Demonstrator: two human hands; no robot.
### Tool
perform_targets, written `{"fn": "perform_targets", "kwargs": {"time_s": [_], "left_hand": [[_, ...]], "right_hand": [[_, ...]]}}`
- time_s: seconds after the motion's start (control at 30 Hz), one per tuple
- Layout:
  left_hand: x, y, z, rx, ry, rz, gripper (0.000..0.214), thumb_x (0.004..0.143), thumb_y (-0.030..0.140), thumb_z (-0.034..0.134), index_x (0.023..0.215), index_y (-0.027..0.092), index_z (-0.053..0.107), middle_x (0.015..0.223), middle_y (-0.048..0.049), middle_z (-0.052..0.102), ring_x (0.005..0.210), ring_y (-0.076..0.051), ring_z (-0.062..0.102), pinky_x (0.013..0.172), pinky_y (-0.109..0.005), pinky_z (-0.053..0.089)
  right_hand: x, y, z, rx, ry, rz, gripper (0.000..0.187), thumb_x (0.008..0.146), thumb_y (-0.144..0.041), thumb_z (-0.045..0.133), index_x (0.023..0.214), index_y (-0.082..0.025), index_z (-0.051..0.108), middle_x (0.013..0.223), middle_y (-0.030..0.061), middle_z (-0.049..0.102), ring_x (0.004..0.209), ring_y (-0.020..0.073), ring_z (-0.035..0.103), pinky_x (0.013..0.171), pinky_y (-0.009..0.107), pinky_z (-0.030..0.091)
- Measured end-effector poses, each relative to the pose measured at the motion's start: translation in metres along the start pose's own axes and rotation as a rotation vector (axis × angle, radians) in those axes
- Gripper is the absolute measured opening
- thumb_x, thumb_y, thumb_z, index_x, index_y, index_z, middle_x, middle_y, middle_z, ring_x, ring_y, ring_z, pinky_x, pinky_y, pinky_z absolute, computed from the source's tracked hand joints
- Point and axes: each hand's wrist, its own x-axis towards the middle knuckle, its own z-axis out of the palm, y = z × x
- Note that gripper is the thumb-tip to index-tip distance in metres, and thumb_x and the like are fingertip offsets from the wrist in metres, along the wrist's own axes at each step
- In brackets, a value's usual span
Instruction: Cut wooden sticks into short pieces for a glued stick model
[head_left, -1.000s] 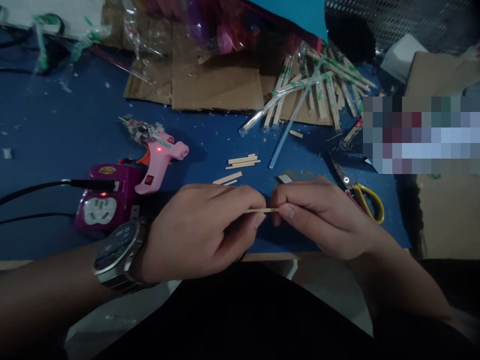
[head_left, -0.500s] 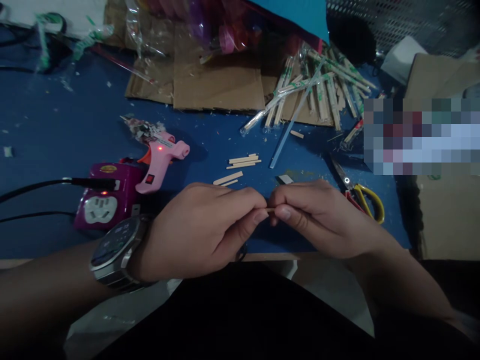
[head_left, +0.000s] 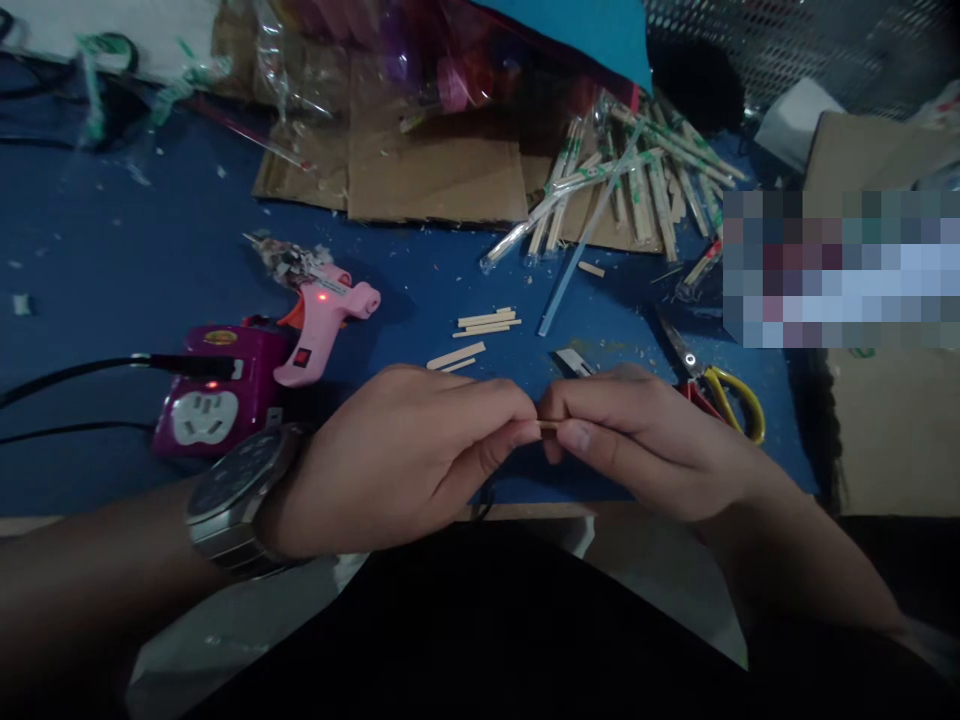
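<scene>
My left hand (head_left: 409, 455) and my right hand (head_left: 649, 440) meet over the near edge of the blue table (head_left: 112, 270), both pinched on one thin wooden stick (head_left: 548, 425). Only a short bit of the stick shows between the fingertips; the rest is hidden inside my fingers. A metal wristwatch (head_left: 240, 495) sits on my left wrist. Several short cut stick pieces (head_left: 486, 323) lie on the table just beyond my hands.
A pink glue gun (head_left: 322, 315) with a lit red light leans on a purple power socket (head_left: 214, 400) with black cords at left. Yellow-handled scissors (head_left: 720, 390) lie right of my hands. Wrapped chopsticks (head_left: 630, 190) and cardboard (head_left: 435, 165) lie at the back.
My two hands have closed together along the stick, so less of it shows between the fingertips than a second ago. Nothing on the table has moved.
</scene>
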Motion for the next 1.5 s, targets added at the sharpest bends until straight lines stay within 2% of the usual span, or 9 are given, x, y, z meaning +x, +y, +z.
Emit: {"fn": "perform_targets", "kwargs": {"time_s": [0.37, 0.87, 0.97, 1.03, 1.17, 1.23, 1.3, 1.4, 1.5], "left_hand": [[0.003, -0.003, -0.002, -0.104, 0.003, 0.010, 0.037, 0.122, 0.038, 0.047, 0.096, 0.024, 0.070, 0.073, 0.0042, 0.068, 0.064, -0.013, 0.062, 0.061, -0.030, 0.039], [0.006, -0.009, 0.000, -0.228, 0.018, 0.082, 0.029, 0.120, 0.034, 0.052, 0.098, 0.024, 0.068, 0.076, 0.0044, 0.072, 0.063, -0.011, 0.065, 0.061, -0.027, 0.044], [0.007, -0.009, 0.002, -0.231, 0.069, 0.071, 0.027, 0.119, 0.032, 0.055, 0.098, 0.024, 0.069, 0.075, 0.0051, 0.072, 0.062, -0.011, 0.065, 0.062, -0.025, 0.046], [0.008, -0.009, 0.005, -0.221, 0.129, 0.068, 0.024, 0.118, 0.029, 0.056, 0.098, 0.023, 0.070, 0.076, 0.0055, 0.072, 0.064, -0.010, 0.066, 0.064, -0.024, 0.047], [0.007, -0.009, 0.010, -0.219, 0.204, 0.017, 0.024, 0.118, 0.027, 0.054, 0.101, 0.022, 0.070, 0.082, 0.0045, 0.072, 0.069, -0.009, 0.064, 0.066, -0.023, 0.047], [0.004, -0.008, 0.012, -0.235, 0.221, -0.042, 0.027, 0.119, 0.028, 0.051, 0.100, 0.022, 0.070, 0.082, 0.0036, 0.069, 0.069, -0.009, 0.061, 0.066, -0.025, 0.046], [0.002, -0.008, 0.013, -0.314, 0.235, -0.101, 0.029, 0.120, 0.031, 0.048, 0.101, 0.023, 0.069, 0.079, 0.0037, 0.062, 0.067, -0.010, 0.057, 0.064, -0.026, 0.045], [0.001, -0.007, 0.015, -0.518, 0.235, -0.148, 0.030, 0.122, 0.036, 0.046, 0.103, 0.023, 0.064, 0.074, 0.0053, 0.050, 0.062, -0.010, 0.047, 0.058, -0.026, 0.041], [0.003, -0.008, 0.018, -0.656, 0.233, -0.131, 0.028, 0.121, 0.036, 0.047, 0.102, 0.022, 0.061, 0.072, 0.0067, 0.044, 0.059, -0.010, 0.038, 0.054, -0.026, 0.036]], "right_hand": [[0.003, 0.004, 0.010, 0.151, 0.091, -0.057, 0.028, 0.120, -0.026, 0.052, 0.094, -0.021, 0.061, 0.079, -0.0052, 0.057, 0.071, 0.0099, 0.054, 0.076, 0.026, 0.044], [0.000, 0.006, 0.014, 0.170, 0.070, -0.050, 0.030, 0.122, -0.035, 0.050, 0.095, -0.022, 0.059, 0.080, -0.0036, 0.056, 0.073, 0.0130, 0.054, 0.070, 0.028, 0.042], [0.001, 0.007, 0.013, 0.108, 0.118, -0.051, 0.032, 0.122, -0.036, 0.049, 0.094, -0.023, 0.059, 0.080, -0.0042, 0.055, 0.071, 0.0120, 0.053, 0.071, 0.028, 0.041], [0.002, 0.004, 0.011, 0.039, 0.144, -0.050, 0.038, 0.122, -0.046, 0.048, 0.095, -0.022, 0.061, 0.080, -0.0039, 0.056, 0.069, 0.0116, 0.051, 0.069, 0.028, 0.039], [-0.002, -0.014, -0.003, -0.112, 0.168, 0.004, 0.047, 0.119, -0.061, 0.047, 0.111, -0.021, 0.071, 0.090, -0.0001, 0.069, 0.073, 0.0141, 0.059, 0.071, 0.030, 0.043], [-0.015, -0.023, -0.013, -0.306, 0.171, 0.115, 0.035, 0.119, -0.053, 0.053, 0.119, -0.022, 0.072, 0.101, 0.0025, 0.076, 0.084, 0.0175, 0.068, 0.078, 0.032, 0.047], [-0.040, -0.021, -0.024, -0.554, 0.170, 0.297, 0.031, 0.118, -0.047, 0.052, 0.117, -0.024, 0.073, 0.104, 0.0037, 0.079, 0.088, 0.0204, 0.072, 0.080, 0.033, 0.048], [-0.096, 0.003, -0.036, -0.889, 0.349, 0.478, 0.034, 0.116, -0.045, 0.049, 0.117, -0.025, 0.075, 0.112, 0.0100, 0.079, 0.098, 0.0277, 0.074, 0.089, 0.040, 0.052], [-0.150, 0.038, -0.038, -1.014, 0.535, 0.678, 0.047, 0.108, -0.054, 0.054, 0.128, -0.018, 0.076, 0.110, 0.0180, 0.077, 0.095, 0.0356, 0.073, 0.084, 0.049, 0.055]]}}
